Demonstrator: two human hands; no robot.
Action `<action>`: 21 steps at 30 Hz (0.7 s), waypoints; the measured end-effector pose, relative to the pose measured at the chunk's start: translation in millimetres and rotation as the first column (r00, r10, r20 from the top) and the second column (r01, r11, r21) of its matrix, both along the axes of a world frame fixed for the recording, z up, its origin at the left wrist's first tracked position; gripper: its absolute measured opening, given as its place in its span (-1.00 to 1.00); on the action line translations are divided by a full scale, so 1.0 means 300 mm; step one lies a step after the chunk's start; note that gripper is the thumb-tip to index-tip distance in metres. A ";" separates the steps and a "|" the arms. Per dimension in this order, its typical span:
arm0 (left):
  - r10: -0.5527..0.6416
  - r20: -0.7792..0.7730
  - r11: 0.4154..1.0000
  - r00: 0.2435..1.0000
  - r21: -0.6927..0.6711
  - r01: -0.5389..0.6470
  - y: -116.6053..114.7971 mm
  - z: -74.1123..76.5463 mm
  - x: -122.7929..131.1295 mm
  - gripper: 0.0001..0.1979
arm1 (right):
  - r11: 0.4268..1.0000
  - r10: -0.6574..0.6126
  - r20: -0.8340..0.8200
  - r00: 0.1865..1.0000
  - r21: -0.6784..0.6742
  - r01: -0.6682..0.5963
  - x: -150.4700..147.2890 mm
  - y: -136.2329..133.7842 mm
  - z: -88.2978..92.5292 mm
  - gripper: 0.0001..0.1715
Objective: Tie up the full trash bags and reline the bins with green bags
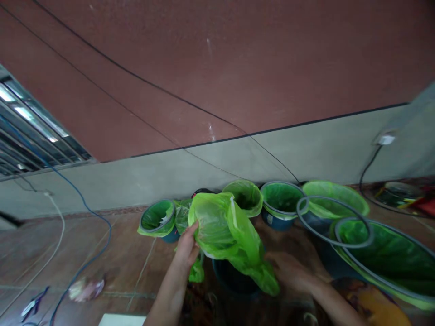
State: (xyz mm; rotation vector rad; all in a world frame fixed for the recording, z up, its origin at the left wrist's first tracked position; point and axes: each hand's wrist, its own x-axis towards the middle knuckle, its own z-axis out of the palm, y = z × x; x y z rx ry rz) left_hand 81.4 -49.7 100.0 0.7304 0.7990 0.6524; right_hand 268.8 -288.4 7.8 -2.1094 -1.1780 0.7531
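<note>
A bright green plastic bag [217, 226], puffed out and creased, hangs in front of me. My left hand [189, 246] is closed on its left edge, thumb on the near side. My right hand [285, 269] is beside the bag's lower right end; motion smears its fingers, so I cannot tell whether it grips the plastic. Under the bag stands a dark bin [234, 283], its opening partly covered. Another bit of green plastic [196, 270] hangs below my left hand.
Several bins with green liners stand along the wall, including a small one [158, 217] and a large one [390, 253]. A loose grey ring [335, 198] rests across two at right. A blue cable [105, 240], scissors-like tool [34, 304] and crumpled plastic [86, 290] lie left.
</note>
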 end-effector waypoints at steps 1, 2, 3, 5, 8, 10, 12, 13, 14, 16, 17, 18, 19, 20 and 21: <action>0.009 0.002 1.000 1.000 0.013 -0.009 -0.014 0.009 -0.013 -0.66 | 0.997 -0.058 -0.022 0.998 0.048 0.059 0.010 0.014 0.024 -0.64; 0.019 0.003 0.999 1.000 0.027 -0.019 -0.032 0.017 -0.022 -0.64 | 0.986 -0.117 -0.055 0.992 0.113 0.123 0.014 0.037 0.057 -0.59; 0.029 0.002 0.999 1.000 0.041 -0.030 -0.052 0.026 -0.028 -0.63 | 0.965 -0.180 -0.102 0.978 0.173 0.196 0.010 0.065 0.095 -0.50; 0.044 -0.008 0.997 0.999 0.070 -0.043 -0.096 0.039 -0.032 -0.63 | 0.909 -0.251 -0.220 0.943 0.281 0.308 -0.017 0.132 0.173 -0.34; 0.033 -0.032 0.991 0.999 0.130 -0.028 -0.152 0.038 -0.029 -0.62 | 0.887 -0.261 -0.202 0.944 0.335 0.317 -0.072 0.227 0.252 -0.24; 0.012 -0.083 0.979 0.996 0.204 0.005 -0.162 0.020 -0.036 -0.65 | 0.902 -0.324 -0.068 0.943 0.278 0.330 -0.081 0.267 0.262 -0.30; 0.026 -0.197 0.942 0.980 0.334 0.042 -0.141 -0.004 -0.061 -0.72 | 0.901 -0.399 0.052 0.916 0.210 0.380 -0.053 0.276 0.245 -0.53; 0.061 -0.278 0.905 0.959 0.420 0.064 -0.121 -0.015 -0.081 -0.76 | 0.895 -0.427 0.089 0.900 0.186 0.406 -0.026 0.268 0.230 -0.62; 0.118 -0.367 0.855 0.923 0.510 0.093 -0.097 -0.025 -0.107 -0.81 | 0.886 -0.451 0.111 0.885 0.177 0.429 0.007 0.253 0.214 -0.65; 0.275 -0.529 0.728 0.803 0.660 0.185 -0.043 -0.036 -0.166 -0.77 | 0.867 -0.494 0.152 0.856 0.166 0.470 0.082 0.206 0.183 -0.64; 0.349 -0.588 0.669 0.730 0.701 0.245 -0.018 -0.038 -0.197 -0.70 | 0.860 -0.507 0.184 0.842 0.172 0.481 0.119 0.178 0.170 -0.63; 0.409 -0.631 0.622 0.659 0.722 0.304 0.004 -0.039 -0.225 -0.64 | 0.858 -0.512 0.217 0.831 0.182 0.481 0.155 0.150 0.160 -0.62; 0.458 -0.663 0.588 0.592 0.726 0.357 0.023 -0.040 -0.249 -0.58 | 0.856 -0.516 0.254 0.818 0.192 0.480 0.187 0.122 0.151 -0.61; 0.495 -0.685 0.568 0.535 0.721 0.398 0.039 -0.041 -0.267 -0.54 | 0.854 -0.520 0.291 0.803 0.199 0.481 0.217 0.095 0.145 -0.59; 0.520 -0.698 0.556 0.492 0.714 0.426 0.053 -0.045 -0.281 -0.53 | 0.853 -0.523 0.326 0.788 0.201 0.482 0.242 0.071 0.139 -0.58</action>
